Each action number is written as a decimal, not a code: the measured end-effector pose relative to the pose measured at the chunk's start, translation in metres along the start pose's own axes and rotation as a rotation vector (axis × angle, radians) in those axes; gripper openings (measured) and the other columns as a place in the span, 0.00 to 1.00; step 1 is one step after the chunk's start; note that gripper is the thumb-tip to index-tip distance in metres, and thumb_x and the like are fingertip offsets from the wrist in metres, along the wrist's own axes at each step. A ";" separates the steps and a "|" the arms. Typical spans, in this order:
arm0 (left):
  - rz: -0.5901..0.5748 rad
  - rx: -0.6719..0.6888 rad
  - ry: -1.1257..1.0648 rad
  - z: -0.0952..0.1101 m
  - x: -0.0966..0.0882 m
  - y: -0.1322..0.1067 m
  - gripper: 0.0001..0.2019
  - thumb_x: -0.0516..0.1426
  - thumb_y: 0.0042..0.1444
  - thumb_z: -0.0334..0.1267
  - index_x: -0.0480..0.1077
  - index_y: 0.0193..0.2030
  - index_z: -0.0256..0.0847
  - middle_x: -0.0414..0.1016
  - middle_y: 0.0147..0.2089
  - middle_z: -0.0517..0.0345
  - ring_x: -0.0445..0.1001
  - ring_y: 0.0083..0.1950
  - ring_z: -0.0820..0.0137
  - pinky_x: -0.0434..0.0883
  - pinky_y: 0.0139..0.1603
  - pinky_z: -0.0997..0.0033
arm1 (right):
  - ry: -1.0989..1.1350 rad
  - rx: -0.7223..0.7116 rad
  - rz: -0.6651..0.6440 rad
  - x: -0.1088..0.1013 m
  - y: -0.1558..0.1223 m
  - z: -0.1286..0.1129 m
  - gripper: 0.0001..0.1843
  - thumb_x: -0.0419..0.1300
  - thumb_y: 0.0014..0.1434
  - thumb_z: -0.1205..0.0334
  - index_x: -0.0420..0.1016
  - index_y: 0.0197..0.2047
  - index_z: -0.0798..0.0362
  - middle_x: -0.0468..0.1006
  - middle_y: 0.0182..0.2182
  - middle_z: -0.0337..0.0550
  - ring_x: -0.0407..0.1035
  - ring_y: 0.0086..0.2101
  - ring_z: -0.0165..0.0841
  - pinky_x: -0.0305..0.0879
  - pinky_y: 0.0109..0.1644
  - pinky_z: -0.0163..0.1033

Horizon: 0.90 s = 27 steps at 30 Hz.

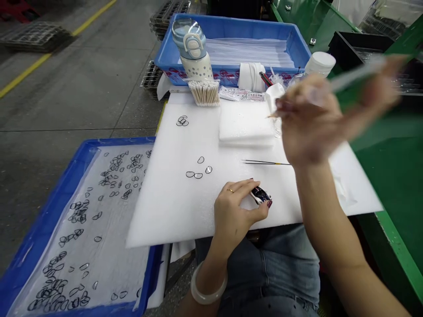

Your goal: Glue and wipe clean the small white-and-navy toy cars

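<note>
My left hand [236, 210] rests on the white foam sheet [185, 207], its fingers pinched on a small dark, shiny part [260, 194]. Raised above the sheet's right side and blurred by motion, my right hand [312, 121] has its fingers closed on a thin stick [350, 78] that points up to the right. A few loose dark rings [198, 171] lie on the foam left of my left hand. Black tweezers [264, 163] lie on the sheet below my right hand.
A blue tray [39, 233] at the left holds several dark rings. A stack of white foam pads [246, 125], a cup of cotton swabs [205, 92], a water bottle [193, 48], a white jar [319, 61] and a second blue tray [231, 28] stand at the back. A green bench [393, 176] lies to the right.
</note>
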<state>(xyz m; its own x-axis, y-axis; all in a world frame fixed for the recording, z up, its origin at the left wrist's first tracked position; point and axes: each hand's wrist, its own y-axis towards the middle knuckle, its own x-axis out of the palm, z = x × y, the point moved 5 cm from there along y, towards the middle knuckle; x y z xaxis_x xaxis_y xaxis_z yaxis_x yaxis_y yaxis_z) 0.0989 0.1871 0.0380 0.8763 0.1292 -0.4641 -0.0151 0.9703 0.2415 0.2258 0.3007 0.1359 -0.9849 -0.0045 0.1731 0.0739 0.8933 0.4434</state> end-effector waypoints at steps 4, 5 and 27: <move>-0.010 0.011 0.008 0.001 -0.001 -0.001 0.18 0.65 0.45 0.32 0.80 0.46 0.41 0.82 0.49 0.53 0.78 0.48 0.57 0.78 0.50 0.49 | -0.338 0.228 -0.191 0.006 0.022 0.043 0.28 0.41 0.71 0.41 0.70 0.36 0.54 0.70 0.33 0.41 0.71 0.42 0.33 0.65 0.53 0.45; -0.013 0.017 0.008 0.001 -0.001 -0.001 0.18 0.65 0.45 0.32 0.80 0.46 0.40 0.82 0.49 0.52 0.78 0.48 0.57 0.78 0.50 0.50 | -0.418 0.159 -0.182 0.000 0.016 0.041 0.25 0.44 0.71 0.43 0.71 0.41 0.54 0.71 0.36 0.41 0.70 0.45 0.34 0.64 0.53 0.45; -0.018 0.066 0.028 0.001 -0.003 -0.001 0.18 0.65 0.47 0.36 0.80 0.47 0.37 0.82 0.50 0.50 0.78 0.48 0.57 0.78 0.49 0.51 | -1.656 -0.516 -0.748 -0.060 -0.081 0.011 0.19 0.53 0.63 0.72 0.77 0.51 0.46 0.74 0.22 0.36 0.61 0.21 0.31 0.45 0.25 0.38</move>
<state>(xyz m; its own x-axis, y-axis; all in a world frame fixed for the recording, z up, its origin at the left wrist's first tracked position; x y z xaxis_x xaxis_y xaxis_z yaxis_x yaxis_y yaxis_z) 0.0963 0.1857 0.0399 0.8625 0.1182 -0.4921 0.0334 0.9569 0.2884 0.2771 0.2334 0.0798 0.0549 0.3837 -0.9218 -0.6593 0.7073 0.2551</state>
